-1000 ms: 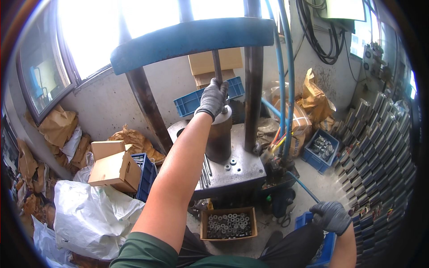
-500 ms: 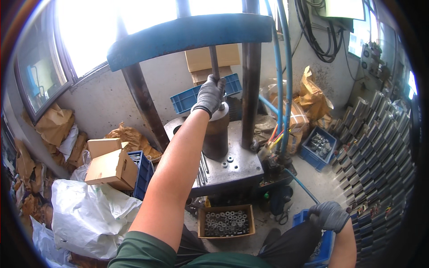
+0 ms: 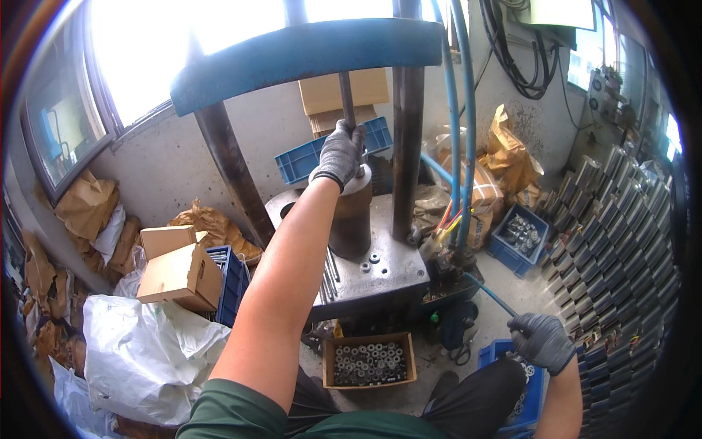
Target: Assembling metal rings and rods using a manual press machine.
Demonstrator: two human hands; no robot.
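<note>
In a grey glove, my left hand wraps round the lower end of the upright metal rod beneath the blue crossbeam of a press. Just under that hand stands a thick steel cylinder on the metal press table; my fingers hide where rod and cylinder meet. My right hand, also gloved, is closed on the end of a blue lever at the lower right. Two small ring-shaped parts and several thin rods lie on the table beside the cylinder.
A cardboard box of small round metal parts sits below the table. Blue bins hold metal pieces at the right, near stacked metal tubes. Blue hoses hang by the right column. White sacks and cartons crowd the left.
My right hand and the lever's end have risen a little. The left hand keeps its hold on the rod. The whole view has shifted very slightly.
</note>
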